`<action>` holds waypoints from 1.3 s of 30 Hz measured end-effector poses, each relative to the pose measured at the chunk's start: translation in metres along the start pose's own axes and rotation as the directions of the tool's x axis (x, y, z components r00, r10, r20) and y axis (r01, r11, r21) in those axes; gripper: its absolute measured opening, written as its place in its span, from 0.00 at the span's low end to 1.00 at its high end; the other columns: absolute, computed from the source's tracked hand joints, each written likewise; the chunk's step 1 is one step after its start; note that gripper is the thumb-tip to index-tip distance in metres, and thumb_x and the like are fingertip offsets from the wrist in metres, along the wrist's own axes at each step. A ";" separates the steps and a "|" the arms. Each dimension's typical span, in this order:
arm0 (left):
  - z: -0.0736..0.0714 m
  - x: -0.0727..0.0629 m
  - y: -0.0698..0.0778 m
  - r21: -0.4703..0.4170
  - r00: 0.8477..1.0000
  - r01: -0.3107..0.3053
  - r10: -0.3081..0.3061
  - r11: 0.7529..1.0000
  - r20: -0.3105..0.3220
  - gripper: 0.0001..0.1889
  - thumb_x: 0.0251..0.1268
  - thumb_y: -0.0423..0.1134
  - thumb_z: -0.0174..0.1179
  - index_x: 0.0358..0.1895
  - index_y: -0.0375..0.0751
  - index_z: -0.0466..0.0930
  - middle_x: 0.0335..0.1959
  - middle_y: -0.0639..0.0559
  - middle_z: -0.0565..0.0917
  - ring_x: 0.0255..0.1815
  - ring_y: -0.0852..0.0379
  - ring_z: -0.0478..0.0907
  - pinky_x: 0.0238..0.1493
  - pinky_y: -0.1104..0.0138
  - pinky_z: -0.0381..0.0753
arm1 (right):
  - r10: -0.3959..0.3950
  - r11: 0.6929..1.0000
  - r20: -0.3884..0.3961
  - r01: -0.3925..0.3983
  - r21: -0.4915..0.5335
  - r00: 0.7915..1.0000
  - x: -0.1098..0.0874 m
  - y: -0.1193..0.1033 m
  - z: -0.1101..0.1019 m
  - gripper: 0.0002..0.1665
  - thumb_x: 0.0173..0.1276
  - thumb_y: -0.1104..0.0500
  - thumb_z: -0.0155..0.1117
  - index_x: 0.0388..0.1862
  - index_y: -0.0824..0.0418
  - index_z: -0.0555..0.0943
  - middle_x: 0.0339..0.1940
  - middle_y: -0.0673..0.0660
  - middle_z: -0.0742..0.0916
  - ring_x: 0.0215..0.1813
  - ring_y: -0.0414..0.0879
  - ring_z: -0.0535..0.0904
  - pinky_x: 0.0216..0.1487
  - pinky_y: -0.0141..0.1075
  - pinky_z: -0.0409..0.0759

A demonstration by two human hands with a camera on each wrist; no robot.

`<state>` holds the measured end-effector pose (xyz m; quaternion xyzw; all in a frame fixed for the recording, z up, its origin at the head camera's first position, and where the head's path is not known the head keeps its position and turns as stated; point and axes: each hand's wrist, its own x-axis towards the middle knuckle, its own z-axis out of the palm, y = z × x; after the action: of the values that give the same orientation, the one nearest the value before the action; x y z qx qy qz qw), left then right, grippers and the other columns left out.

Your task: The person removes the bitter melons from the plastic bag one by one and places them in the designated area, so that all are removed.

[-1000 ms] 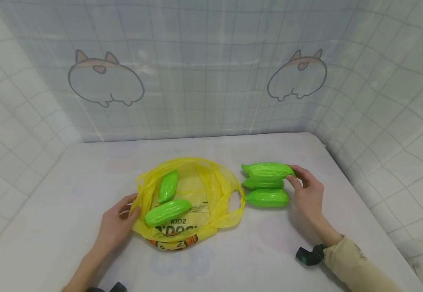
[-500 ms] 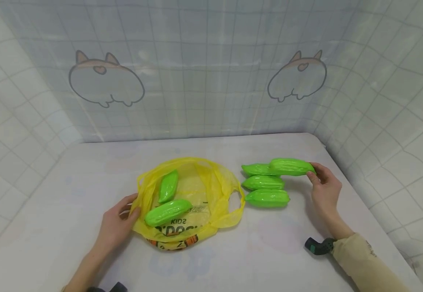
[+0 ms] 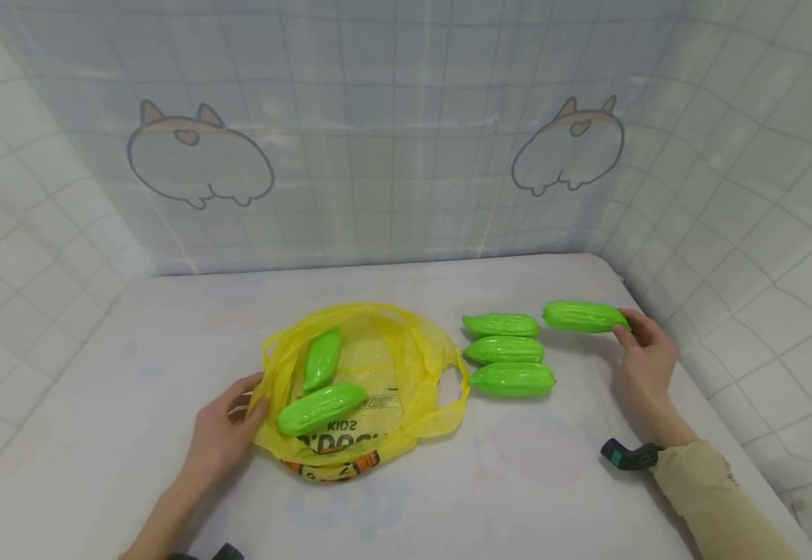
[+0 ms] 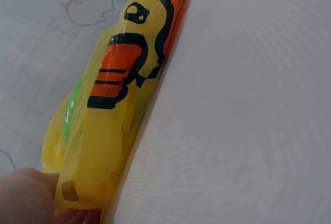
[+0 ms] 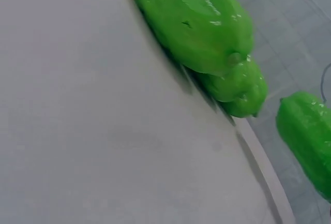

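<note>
A yellow plastic bag lies spread with its mouth upward and printing on its side. Two glossy green bitter melons rest inside, one bitter melon nearer the front. My left hand pinches the bag's left rim; in the left wrist view the thumb is at the plastic. On the right, my right hand pinches the end of another ridged bitter melon, held level. In the right wrist view this held melon is at the right edge, most of the hand out of sight.
Three more bitter melons lie in a row beside the bag's right handle: a rear melon, a middle melon and a front melon. A grid-patterned curtain hangs behind the white table and along both sides.
My right hand has moved right with its bitter melon, away from above the row, so the rear melon there now shows fully. The left hand has stayed at the bag's rim.
</note>
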<state>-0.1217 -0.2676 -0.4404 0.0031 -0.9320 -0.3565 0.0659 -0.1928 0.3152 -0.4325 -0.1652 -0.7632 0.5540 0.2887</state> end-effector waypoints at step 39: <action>-0.001 0.002 -0.002 0.002 1.000 -0.018 0.018 1.000 0.002 0.24 0.75 0.42 0.54 0.70 0.37 0.70 0.65 0.35 0.77 0.58 0.37 0.78 0.57 0.44 0.80 | 0.055 0.949 0.154 -0.004 -0.314 0.987 0.008 0.015 -0.004 0.22 0.78 0.63 0.51 0.68 0.61 0.76 0.66 0.60 0.81 0.68 0.53 0.74 0.65 0.44 0.75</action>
<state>-0.1234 -0.2696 -0.4410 -0.0055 -0.9323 -0.3551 0.0682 -0.1975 0.3271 -0.4436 -0.1749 -0.8596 0.4418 0.1880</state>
